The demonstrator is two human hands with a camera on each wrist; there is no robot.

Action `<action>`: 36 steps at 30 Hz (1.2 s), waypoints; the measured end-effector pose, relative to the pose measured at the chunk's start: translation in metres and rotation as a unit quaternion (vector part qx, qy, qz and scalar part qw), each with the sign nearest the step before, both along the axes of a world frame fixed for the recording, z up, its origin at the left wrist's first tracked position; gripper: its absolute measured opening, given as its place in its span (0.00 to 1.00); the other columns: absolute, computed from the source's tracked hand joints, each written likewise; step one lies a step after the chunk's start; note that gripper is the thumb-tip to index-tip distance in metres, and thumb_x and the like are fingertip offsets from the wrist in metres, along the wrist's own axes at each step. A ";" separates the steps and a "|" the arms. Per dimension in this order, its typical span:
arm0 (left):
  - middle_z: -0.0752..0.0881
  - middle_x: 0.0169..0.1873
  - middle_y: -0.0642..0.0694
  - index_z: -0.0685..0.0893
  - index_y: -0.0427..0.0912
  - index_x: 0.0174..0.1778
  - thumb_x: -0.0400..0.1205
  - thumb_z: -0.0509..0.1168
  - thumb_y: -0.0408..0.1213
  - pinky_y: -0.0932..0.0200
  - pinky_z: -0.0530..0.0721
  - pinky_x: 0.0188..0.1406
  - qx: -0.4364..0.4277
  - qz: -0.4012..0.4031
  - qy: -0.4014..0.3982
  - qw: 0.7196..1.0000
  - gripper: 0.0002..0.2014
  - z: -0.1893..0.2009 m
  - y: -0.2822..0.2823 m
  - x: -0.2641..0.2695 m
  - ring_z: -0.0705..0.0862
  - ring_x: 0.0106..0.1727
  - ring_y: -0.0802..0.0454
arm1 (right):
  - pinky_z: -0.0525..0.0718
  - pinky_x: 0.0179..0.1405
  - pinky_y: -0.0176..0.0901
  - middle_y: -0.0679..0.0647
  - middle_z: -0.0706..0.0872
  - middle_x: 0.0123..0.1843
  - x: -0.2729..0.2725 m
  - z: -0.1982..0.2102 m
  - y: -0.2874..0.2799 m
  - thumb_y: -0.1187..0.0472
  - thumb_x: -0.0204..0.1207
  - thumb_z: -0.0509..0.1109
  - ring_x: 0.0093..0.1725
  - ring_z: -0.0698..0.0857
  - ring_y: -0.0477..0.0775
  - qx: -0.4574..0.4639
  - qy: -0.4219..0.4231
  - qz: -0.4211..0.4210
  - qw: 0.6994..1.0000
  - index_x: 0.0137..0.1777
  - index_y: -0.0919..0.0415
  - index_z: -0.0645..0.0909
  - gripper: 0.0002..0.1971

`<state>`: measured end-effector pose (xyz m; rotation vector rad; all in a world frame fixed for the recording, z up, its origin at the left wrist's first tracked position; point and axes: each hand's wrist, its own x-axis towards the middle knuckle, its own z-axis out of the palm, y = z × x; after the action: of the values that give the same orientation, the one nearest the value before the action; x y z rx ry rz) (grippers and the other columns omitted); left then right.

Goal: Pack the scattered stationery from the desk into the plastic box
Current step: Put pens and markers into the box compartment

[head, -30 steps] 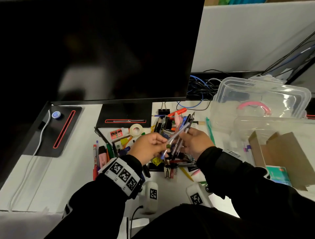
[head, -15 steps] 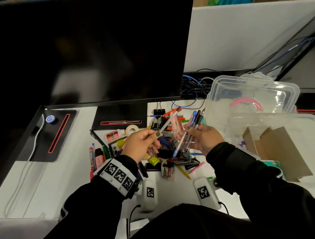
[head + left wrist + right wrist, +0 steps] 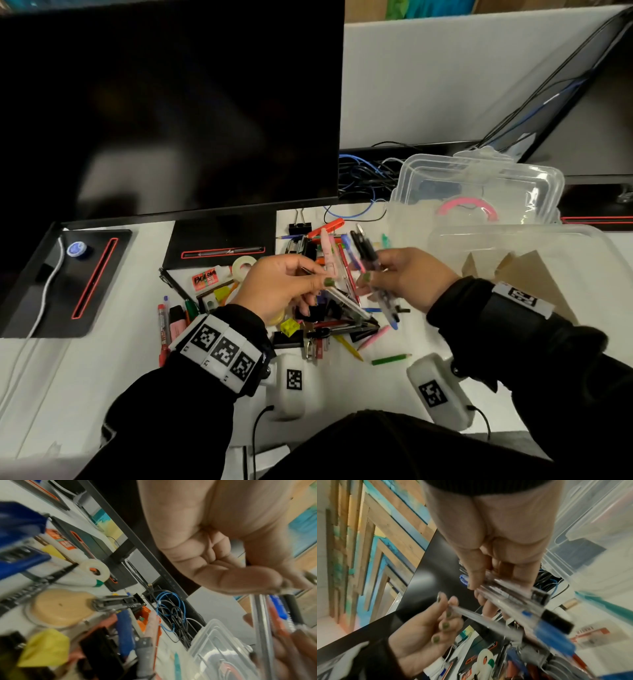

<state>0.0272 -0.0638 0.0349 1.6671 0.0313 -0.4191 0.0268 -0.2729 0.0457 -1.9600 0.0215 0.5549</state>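
Clear pen (image 3: 342, 299) slants down-right | left hand (image 3: 284, 286) pinches it | right hand (image 3: 407, 277) grips pen bundle (image 3: 371, 270)

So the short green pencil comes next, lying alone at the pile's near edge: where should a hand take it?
Pinch the green pencil at mid-shaft, coming straight down from above. It lies flat on the desk, apart from the pile, with bare surface on both long sides, so thumb and finger can probably close across it without snagging neighbours.
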 end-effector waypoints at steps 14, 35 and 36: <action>0.81 0.24 0.41 0.82 0.31 0.37 0.80 0.65 0.30 0.61 0.79 0.17 -0.063 -0.010 -0.006 0.998 0.07 0.016 -0.109 0.013 0.79 0.22 0.49 | 0.85 0.55 0.63 0.67 0.89 0.46 -0.004 0.011 -0.064 0.67 0.80 0.66 0.49 0.87 0.71 0.076 0.018 -0.021 0.997 0.40 0.54 0.84 0.10; 0.76 0.28 0.51 0.86 0.51 0.48 0.77 0.72 0.39 0.65 0.72 0.28 0.162 0.010 -0.098 0.982 0.05 -0.017 -0.189 0.007 0.74 0.25 0.59 | 0.90 0.37 0.46 0.64 0.88 0.42 0.010 -0.002 -0.149 0.73 0.76 0.68 0.37 0.89 0.56 0.070 0.261 -0.122 0.955 0.51 0.71 0.80 0.05; 0.75 0.30 0.50 0.86 0.54 0.49 0.77 0.72 0.39 0.65 0.72 0.31 0.180 0.005 -0.102 0.978 0.07 -0.020 -0.185 0.006 0.74 0.27 0.59 | 0.90 0.34 0.46 0.65 0.87 0.41 0.010 -0.005 -0.147 0.73 0.77 0.67 0.37 0.88 0.57 0.061 0.278 -0.125 0.950 0.49 0.71 0.79 0.03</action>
<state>0.0329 -0.2491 0.0150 2.0596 -0.0385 -0.2398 0.0369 -0.4204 0.0406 -1.5946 0.5690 0.8975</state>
